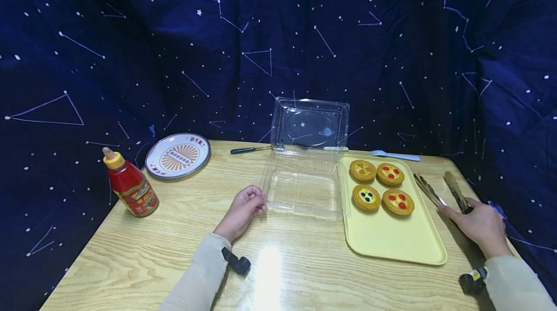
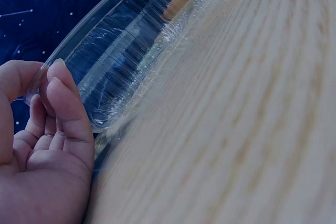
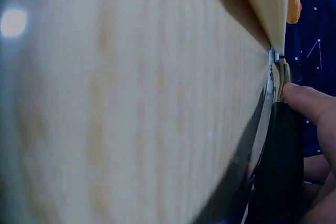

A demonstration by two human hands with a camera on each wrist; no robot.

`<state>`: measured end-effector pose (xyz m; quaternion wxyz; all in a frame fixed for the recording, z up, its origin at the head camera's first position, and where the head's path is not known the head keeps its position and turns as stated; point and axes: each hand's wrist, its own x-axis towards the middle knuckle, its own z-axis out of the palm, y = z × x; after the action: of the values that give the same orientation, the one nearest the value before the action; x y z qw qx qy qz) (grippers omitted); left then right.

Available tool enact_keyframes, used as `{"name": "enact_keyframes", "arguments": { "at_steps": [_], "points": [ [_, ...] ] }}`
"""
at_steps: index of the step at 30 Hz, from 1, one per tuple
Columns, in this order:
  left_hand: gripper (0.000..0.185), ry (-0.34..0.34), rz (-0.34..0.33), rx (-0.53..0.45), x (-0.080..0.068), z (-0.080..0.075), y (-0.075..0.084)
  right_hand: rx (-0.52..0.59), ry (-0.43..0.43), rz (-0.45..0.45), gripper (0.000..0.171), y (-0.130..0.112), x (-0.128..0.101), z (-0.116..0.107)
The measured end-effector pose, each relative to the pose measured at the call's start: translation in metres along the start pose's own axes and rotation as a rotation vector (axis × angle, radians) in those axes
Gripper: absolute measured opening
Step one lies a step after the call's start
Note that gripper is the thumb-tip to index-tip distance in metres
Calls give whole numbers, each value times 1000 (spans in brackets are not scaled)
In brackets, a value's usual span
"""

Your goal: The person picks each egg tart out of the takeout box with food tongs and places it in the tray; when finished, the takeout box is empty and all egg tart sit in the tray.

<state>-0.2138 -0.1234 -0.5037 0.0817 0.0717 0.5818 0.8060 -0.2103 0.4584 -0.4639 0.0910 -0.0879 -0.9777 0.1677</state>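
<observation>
My left hand (image 1: 243, 209) pinches the near left corner of a clear plastic clamshell container (image 1: 304, 212), whose lid (image 1: 310, 122) stands raised at the back. In the left wrist view, thumb and fingertips meet on the container's rim (image 2: 79, 35). At the right side of the table my right hand (image 1: 483, 226) holds a pair of tongs (image 1: 454, 190), their arms spread apart and pointing away. A black tong handle (image 3: 278, 156) lies against the fingers in the right wrist view. Several tarts (image 1: 367, 198) with red, blue or plain tops sit on a yellow tray (image 1: 391, 243) between the hands.
At the left stand a red sauce bottle (image 1: 132, 185) with a yellow cap and a patterned plate (image 1: 178, 155). Along the back lie a dark-handled tool (image 1: 243, 150) and a light blue fork (image 1: 400, 156). A starry dark curtain (image 1: 261, 35) hangs behind the table.
</observation>
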Motion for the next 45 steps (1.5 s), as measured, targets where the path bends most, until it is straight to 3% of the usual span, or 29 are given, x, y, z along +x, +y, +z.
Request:
{"name": "enact_keyframes", "arguments": {
  "at_steps": [9,17,22,26,31,45],
  "points": [
    [13,9,-1,0,-1,0,1,-42,-38,-30,55,-5,3,-4],
    [10,33,-34,18,1,2,4,-37,-77,-87,53,-3,4,-5],
    [7,46,-72,51,0,5,8,-43,-92,-84,75,-3,2,-2],
    [7,61,-95,84,-1,7,10,0,-44,-39,90,-11,-6,0],
    [13,77,-109,104,-3,10,12,88,30,-71,77,-24,-11,0],
    [36,53,-172,173,-11,6,16,207,98,-228,54,-69,-22,-1]
  ]
}}
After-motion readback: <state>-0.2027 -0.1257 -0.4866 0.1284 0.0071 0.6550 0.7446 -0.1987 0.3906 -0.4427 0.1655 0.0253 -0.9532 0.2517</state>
